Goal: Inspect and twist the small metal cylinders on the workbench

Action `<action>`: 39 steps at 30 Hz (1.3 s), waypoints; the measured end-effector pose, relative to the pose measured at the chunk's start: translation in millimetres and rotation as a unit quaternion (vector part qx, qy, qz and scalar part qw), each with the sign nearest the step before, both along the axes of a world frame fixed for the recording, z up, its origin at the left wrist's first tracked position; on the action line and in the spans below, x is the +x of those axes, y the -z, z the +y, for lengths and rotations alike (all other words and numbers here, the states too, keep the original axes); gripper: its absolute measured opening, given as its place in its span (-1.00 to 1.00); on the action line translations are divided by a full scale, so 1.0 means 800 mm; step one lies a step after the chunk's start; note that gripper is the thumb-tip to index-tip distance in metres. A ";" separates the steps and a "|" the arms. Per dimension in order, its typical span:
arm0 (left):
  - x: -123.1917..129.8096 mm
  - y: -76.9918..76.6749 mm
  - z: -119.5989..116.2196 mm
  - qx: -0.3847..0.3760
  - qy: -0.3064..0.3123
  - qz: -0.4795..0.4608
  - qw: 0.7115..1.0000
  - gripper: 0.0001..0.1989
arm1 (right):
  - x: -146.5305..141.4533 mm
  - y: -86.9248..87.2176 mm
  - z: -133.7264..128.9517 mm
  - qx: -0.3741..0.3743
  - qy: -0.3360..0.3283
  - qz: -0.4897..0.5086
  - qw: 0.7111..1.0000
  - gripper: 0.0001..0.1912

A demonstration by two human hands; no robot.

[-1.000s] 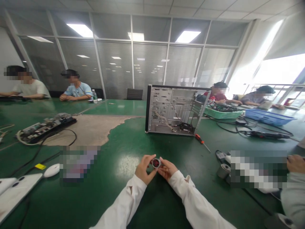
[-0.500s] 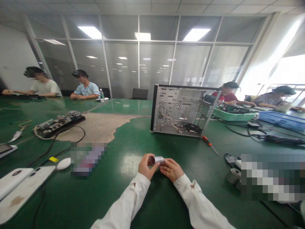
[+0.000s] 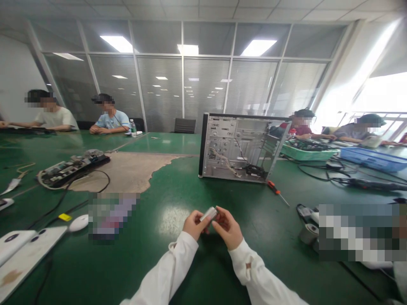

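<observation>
Small metal cylinder (image 3: 208, 214) pinched between both hands, tilted, over the green tabletop (image 3: 178, 262)

Left hand (image 3: 196, 225) has its fingers closed on the cylinder's lower end; right hand (image 3: 227, 228) has its fingers curled and pressed against the upper end, both in the lower middle of the frame, in white sleeves (image 3: 165, 271). Above them, right of centre, a red-handled screwdriver (image 3: 275, 190) lies near an upright open computer case (image 3: 238, 148). At upper left, a circuit board (image 3: 71, 171) rests on a tan patch (image 3: 127, 171); at lower left sits a white mouse (image 3: 79, 223). Green basket (image 3: 308, 152) and blue basket (image 3: 372, 159) stand at right, beside seated co-workers (image 3: 302, 125).
</observation>
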State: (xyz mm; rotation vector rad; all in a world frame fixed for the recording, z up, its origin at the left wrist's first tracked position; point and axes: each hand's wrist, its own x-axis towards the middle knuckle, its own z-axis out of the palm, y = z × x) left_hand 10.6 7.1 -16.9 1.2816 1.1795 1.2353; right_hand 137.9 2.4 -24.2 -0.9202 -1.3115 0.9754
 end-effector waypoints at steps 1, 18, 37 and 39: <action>0.001 0.001 0.000 -0.007 0.019 -0.001 1.000 -0.65 | 0.002 -0.004 0.000 0.012 0.000 -0.024 1.000 -0.54; -0.003 -0.011 0.010 0.066 0.051 -0.052 0.995 -0.61 | 0.024 -0.054 -0.016 0.303 0.013 -0.384 0.872 -0.61; -0.016 0.011 0.029 0.265 -0.185 0.167 0.931 -0.62 | 0.021 -0.061 -0.021 0.275 0.035 -0.465 0.841 -0.48; -0.020 0.008 0.030 0.317 -0.220 0.212 0.898 -0.63 | 0.020 -0.060 -0.022 0.264 0.023 -0.461 0.847 -0.43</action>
